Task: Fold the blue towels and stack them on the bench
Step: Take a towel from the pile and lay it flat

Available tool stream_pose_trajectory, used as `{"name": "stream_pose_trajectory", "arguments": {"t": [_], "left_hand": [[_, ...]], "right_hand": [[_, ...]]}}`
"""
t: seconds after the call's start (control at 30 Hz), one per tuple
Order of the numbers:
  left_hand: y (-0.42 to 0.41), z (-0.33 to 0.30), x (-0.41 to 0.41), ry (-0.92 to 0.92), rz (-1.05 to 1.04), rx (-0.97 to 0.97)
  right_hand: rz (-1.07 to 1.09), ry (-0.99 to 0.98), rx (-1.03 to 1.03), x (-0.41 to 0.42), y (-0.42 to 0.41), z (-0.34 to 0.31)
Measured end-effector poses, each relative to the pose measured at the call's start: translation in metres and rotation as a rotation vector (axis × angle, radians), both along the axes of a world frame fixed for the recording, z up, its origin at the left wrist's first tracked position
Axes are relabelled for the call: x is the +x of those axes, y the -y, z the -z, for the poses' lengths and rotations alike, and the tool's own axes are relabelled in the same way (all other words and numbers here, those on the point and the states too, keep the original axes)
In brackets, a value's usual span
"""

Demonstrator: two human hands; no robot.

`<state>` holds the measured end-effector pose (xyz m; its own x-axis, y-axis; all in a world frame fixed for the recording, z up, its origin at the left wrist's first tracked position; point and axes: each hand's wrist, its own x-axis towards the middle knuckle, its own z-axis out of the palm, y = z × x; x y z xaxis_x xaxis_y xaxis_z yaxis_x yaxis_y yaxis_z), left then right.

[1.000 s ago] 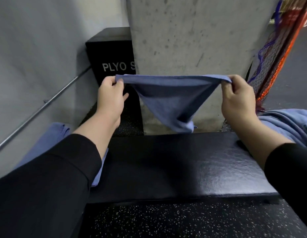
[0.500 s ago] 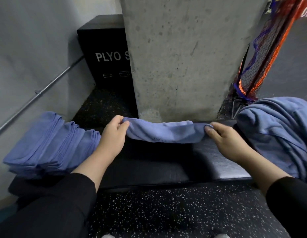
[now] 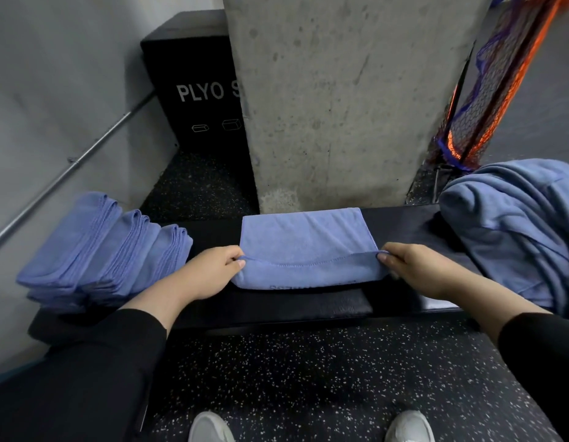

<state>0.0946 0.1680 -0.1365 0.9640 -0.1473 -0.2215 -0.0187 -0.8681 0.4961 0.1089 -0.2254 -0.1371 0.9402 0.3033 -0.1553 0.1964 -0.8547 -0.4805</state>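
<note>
A blue towel (image 3: 303, 242) lies flat on the middle of the black padded bench (image 3: 337, 306), its upper layer folded toward me with a stitched hem showing. My left hand (image 3: 209, 271) pinches the hem's left corner. My right hand (image 3: 418, 269) pinches the right corner. At the bench's left end sits a stack of several folded blue towels (image 3: 104, 250). A loose heap of unfolded blue towels (image 3: 512, 224) covers the right end.
A concrete pillar (image 3: 340, 100) rises right behind the bench. A black plyo box (image 3: 193, 90) stands at the back left, by a grey wall with a metal rail (image 3: 69, 167). An orange and blue net (image 3: 487, 87) hangs at the right. My shoes (image 3: 209, 429) stand on speckled rubber floor.
The towel, held up in the air a second ago, has come down onto the bench. Both hands have drawn its top edge toward me, making a fold.
</note>
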Motion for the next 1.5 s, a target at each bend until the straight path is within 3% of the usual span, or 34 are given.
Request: {"name": "stream_pose_trajectory", "arguments": {"t": [0.17, 0.23, 0.33, 0.47, 0.57, 0.67, 0.77, 0.87, 0.97, 1.13, 1.33, 1.5], "left_hand": [[0.0, -0.009, -0.019, -0.13, 0.086, 0.05], [0.0, -0.011, -0.03, -0.287, 0.126, -0.025], [0.002, -0.016, -0.047, -0.501, 0.135, -0.176], [0.004, -0.021, -0.045, -0.266, 0.036, -0.302], [0.009, -0.024, -0.035, -0.115, -0.084, -0.49], [0.013, -0.021, -0.018, 0.069, -0.259, -0.577], [0.016, -0.015, 0.003, 0.248, -0.383, -0.469], [0.025, -0.009, 0.015, 0.306, -0.372, -0.329], [0.032, 0.005, 0.023, 0.243, -0.301, -0.193], [0.036, 0.016, 0.032, 0.168, -0.207, 0.015], [0.029, 0.009, 0.026, 0.106, -0.149, 0.092], [0.019, 0.005, 0.005, 0.013, -0.042, 0.047]], "right_hand": [[-0.055, -0.061, -0.106, -0.008, -0.001, -0.011], [-0.085, -0.214, -0.14, -0.016, -0.002, -0.019], [-0.103, -0.446, -0.025, -0.031, -0.006, -0.032], [-0.08, -0.266, 0.216, -0.028, -0.009, -0.033], [0.103, -0.182, 0.576, -0.013, -0.015, -0.025], [0.291, -0.081, 0.69, 0.007, -0.024, -0.014], [0.387, 0.027, 0.588, 0.024, -0.032, -0.003], [0.384, 0.035, 0.425, 0.033, -0.041, 0.006], [0.325, 0.072, 0.223, 0.038, -0.046, 0.012], [0.25, 0.081, 0.087, 0.044, -0.051, 0.013], [0.207, 0.031, -0.015, 0.036, -0.047, 0.005], [0.151, -0.085, -0.103, 0.018, -0.041, -0.009]]}}
